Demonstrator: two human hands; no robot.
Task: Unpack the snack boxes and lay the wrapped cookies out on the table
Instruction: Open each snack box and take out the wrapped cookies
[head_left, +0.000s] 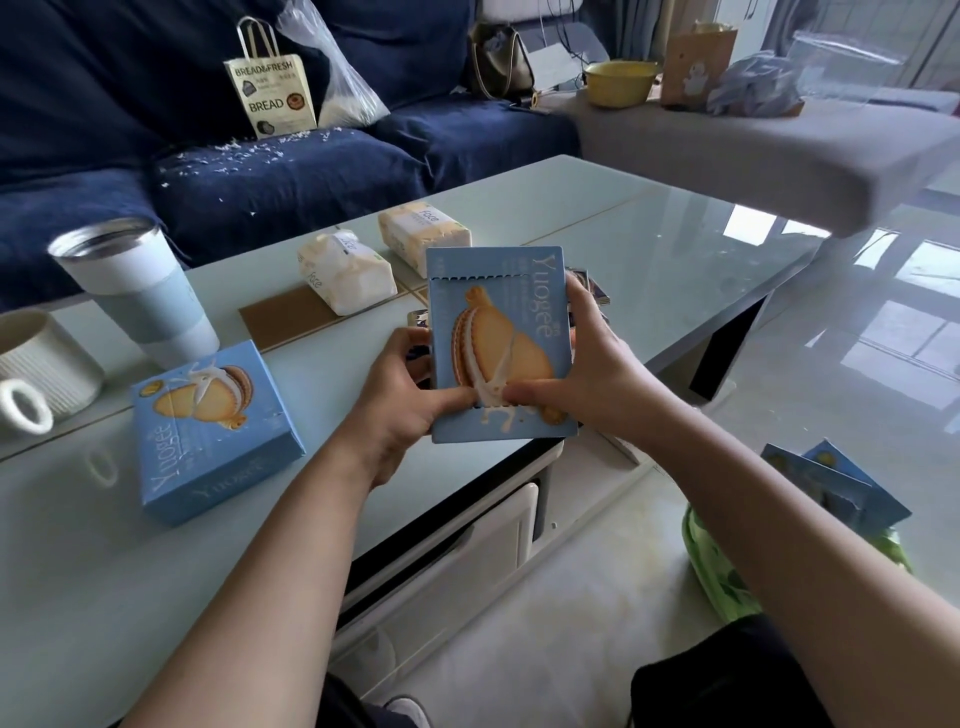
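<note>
Blue snack box (498, 343) held upright between both hands
Left hand (410, 400) and right hand (597, 374) grip its sides, thumbs pressing the front; second box (213, 431) lies left on the table (623, 234)

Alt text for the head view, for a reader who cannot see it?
Both hands, left hand and right hand, hold a blue cookie box upright over a glass table. A second blue box lies flat at left, beside a tumbler.

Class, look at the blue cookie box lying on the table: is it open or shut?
Shut: the blue cookie box lies flat on the table, with no flap visibly lifted.
</note>
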